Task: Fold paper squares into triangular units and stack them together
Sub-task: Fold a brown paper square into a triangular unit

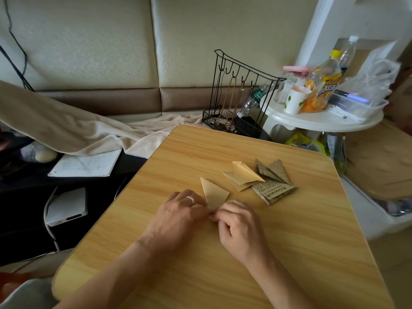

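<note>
We pinch the light, easily creased tan paper triangle [215, 195] at its near corner, left hand [178, 210] and right hand [236, 224] fingers curled.

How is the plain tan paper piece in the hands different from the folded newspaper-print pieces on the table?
The tan piece is plain, while the newspaper-print pieces carry printed text. The tan piece is gripped at its near tip by the left hand and right hand; the newspaper-print pieces lie untouched farther right. The tan piece is single; the newspaper-print pieces overlap in a small pile. Both are folded paper with pointed corners on the wooden table.
</note>
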Available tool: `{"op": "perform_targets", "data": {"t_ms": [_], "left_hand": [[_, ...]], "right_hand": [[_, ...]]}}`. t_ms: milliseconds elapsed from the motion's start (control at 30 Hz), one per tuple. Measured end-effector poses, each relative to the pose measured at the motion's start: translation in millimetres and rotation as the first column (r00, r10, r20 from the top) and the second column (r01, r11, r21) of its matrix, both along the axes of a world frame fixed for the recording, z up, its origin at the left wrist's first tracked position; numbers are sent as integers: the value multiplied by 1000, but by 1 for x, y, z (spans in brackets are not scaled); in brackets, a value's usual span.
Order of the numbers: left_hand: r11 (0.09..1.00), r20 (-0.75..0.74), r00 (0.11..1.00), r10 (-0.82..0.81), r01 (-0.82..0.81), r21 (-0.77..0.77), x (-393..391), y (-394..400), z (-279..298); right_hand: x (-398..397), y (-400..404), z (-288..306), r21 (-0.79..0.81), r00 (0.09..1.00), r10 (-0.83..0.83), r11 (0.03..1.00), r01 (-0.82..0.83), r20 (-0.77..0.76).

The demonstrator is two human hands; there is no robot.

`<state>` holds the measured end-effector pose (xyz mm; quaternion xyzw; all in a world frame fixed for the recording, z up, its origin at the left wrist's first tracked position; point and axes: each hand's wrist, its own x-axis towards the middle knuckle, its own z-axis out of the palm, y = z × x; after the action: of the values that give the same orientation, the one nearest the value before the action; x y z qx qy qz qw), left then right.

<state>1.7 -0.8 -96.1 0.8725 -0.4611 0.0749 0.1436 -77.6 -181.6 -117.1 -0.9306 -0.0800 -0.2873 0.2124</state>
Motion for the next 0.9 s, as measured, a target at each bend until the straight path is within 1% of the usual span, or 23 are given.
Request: {"op": "perform_targets", "data": {"t_ms": [100, 167, 367, 433, 533, 633, 733, 900], "left_hand": [[997, 71, 995, 74, -72, -29, -1, -3, -2], [993, 99, 988, 115, -115, -15, -3, -6, -2], [960, 52, 962, 268, -272, 70, 5, -15, -1], [935, 23, 944, 329, -329, 130, 9, -19, -4], [889, 47, 915, 402, -402, 221, 15, -25, -5], [854, 73, 898, 435, -437, 283, 17, -28, -4], [829, 60, 883, 465, -458, 322, 21, -30, -3], [815, 60, 879, 472, -462, 350, 20, -36, -2]], "right_hand": [[0, -1, 0, -6, 1000, 4, 1000, -4, 1], [0, -1, 0, -9, 1000, 4, 1000, -4, 3], [0, -1, 0, -8, 1000, 1, 1000, -1, 22], [0, -1, 0, -14, 1000, 3, 1000, -3, 28], [-1, -1, 0, -13, 1000, 10, 1000, -9, 29], [-1, -1, 1, -9, 1000, 14, 1000, -14, 15], [-2, 0, 2, -21, 1000, 19, 1000, -19, -7], [-3, 0, 2, -42, 999, -1, 999, -1, -39]]}}
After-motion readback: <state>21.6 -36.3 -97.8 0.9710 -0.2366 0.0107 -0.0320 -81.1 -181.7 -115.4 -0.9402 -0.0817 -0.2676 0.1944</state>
